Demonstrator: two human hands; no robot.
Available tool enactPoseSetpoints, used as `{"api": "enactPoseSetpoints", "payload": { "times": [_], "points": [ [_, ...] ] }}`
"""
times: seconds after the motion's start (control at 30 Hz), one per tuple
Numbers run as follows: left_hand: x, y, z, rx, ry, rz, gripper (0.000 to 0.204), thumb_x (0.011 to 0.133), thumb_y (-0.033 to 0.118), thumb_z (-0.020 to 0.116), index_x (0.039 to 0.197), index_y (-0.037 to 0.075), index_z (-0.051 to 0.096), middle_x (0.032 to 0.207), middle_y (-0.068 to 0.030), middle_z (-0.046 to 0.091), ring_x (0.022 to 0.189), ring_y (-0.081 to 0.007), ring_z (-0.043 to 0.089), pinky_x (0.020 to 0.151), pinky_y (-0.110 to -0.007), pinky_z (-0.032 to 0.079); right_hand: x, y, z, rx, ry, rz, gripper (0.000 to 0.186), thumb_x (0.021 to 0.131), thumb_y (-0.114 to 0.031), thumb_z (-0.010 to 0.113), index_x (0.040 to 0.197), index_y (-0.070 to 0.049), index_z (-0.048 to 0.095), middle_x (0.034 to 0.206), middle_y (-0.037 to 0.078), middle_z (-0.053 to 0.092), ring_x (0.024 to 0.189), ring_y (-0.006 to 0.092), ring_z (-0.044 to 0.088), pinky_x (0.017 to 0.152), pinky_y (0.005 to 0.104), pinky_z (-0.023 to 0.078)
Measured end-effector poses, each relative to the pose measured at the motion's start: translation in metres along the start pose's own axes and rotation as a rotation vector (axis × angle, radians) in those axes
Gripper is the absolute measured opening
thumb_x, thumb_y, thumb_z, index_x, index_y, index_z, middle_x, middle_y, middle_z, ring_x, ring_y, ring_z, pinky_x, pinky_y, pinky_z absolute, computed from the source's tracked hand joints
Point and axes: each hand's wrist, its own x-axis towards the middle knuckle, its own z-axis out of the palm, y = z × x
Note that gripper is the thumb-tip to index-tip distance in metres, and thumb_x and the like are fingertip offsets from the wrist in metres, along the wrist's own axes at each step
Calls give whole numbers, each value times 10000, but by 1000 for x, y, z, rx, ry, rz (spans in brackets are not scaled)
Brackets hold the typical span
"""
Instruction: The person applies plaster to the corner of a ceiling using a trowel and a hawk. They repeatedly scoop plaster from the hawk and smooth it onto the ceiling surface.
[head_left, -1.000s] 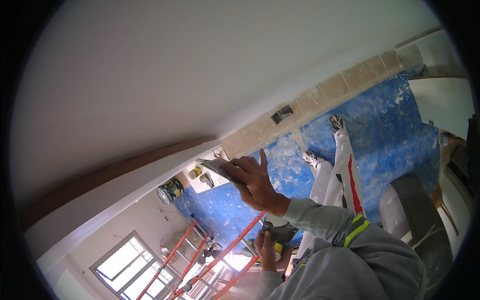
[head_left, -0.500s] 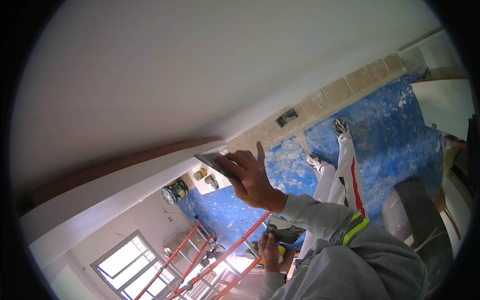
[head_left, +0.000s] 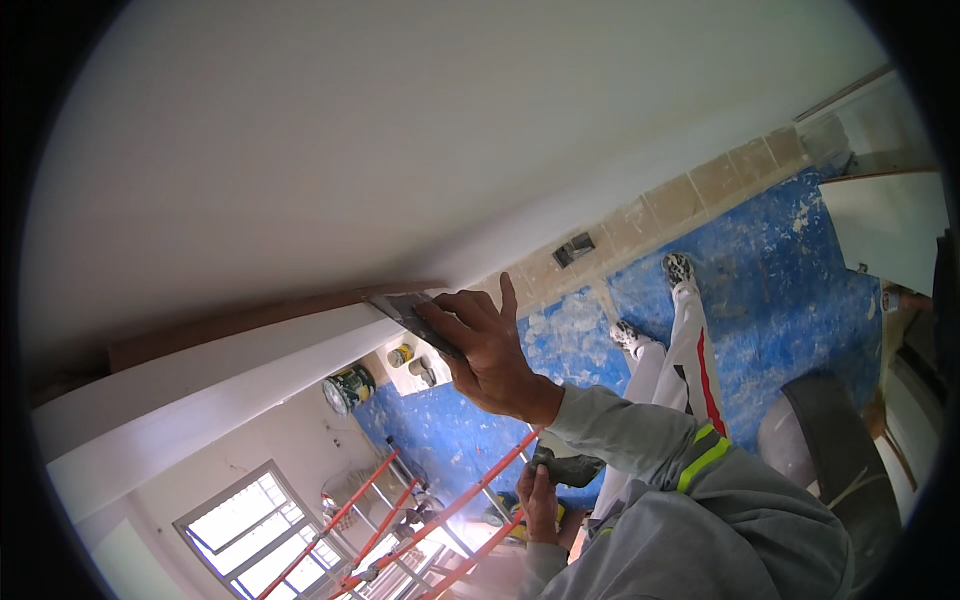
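My right hand (head_left: 495,360) is raised, its fingers pressed on a thin, flat putty knife (head_left: 412,318) smeared with grey-white paste. The index or little finger sticks up apart from the rest. The blade lies against the end of a brown strip (head_left: 240,322) running along the edge between the white wall (head_left: 430,140) and a white ledge (head_left: 230,360). Lower down, my left hand (head_left: 540,508) grips a second putty knife (head_left: 568,466), its broad dark blade crusted with paste. My right sleeve partly covers that blade.
A red-orange ladder (head_left: 440,522) stands below my hands. Blue, paste-spattered sheeting (head_left: 760,270) covers the floor, bordered by beige tiles (head_left: 670,185). A paint bucket (head_left: 348,390) stands near the ledge; a window (head_left: 255,530) is at lower left. A grey rounded object (head_left: 835,430) lies right.
My right hand has shifted slightly left with its putty knife, whose blade now lies against the brown strip. My left hand has barely moved. The view has tilted a little.
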Motion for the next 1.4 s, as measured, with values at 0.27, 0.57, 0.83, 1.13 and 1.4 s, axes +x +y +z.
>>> {"api": "enactPoseSetpoints", "payload": {
  "times": [0.27, 0.57, 0.83, 1.13, 1.4],
  "points": [
    [0, -2, -4, -16, -34, 22, 205, 972, 142, 592, 1114, -3, 617, 1018, -45, 662, 907, -121, 617, 826, -266, 480, -29, -20, -23, -33, -100, -4, 532, 809, -92, 584, 1337, -75, 524, 1209, 113, 550, 1144, 320, 509, 1090, 713, 46],
    [-4, 14, 13, -7, -39, 87, 210, 979, 146, 579, 1120, -5, 616, 1022, -50, 665, 890, -117, 622, 772, -259, 483, 13, -34, -22, -14, -23, -44, 553, 796, -106, 601, 1341, -65, 516, 1200, 118, 529, 1144, 321, 500, 1098, 704, 54],
    [-2, 16, 16, -21, -57, 67, 197, 975, 138, 584, 1118, 8, 621, 1021, -45, 666, 878, -120, 628, 781, -264, 487, -17, -44, -31, -51, -98, -9, 456, 862, -118, 576, 1314, -57, 567, 1161, 104, 580, 1132, 295, 532, 1117, 655, 28],
    [10, 10, 10, -75, -100, 102, 217, 974, 129, 582, 1152, 10, 618, 1049, -55, 671, 915, -137, 630, 812, -283, 494, 26, -60, -44, -48, 18, -85, 414, 897, -158, 548, 1288, -24, 569, 1154, 108, 584, 1078, 296, 543, 1127, 613, 53],
    [10, 8, 10, -85, -103, 83, 255, 973, 115, 580, 1195, -9, 603, 1095, -80, 668, 973, -153, 637, 853, -291, 498, 6, -69, -39, -76, -48, -89, 438, 863, -163, 572, 1282, -36, 577, 1164, 109, 592, 1108, 304, 548, 1128, 648, 17]
  ]
}}
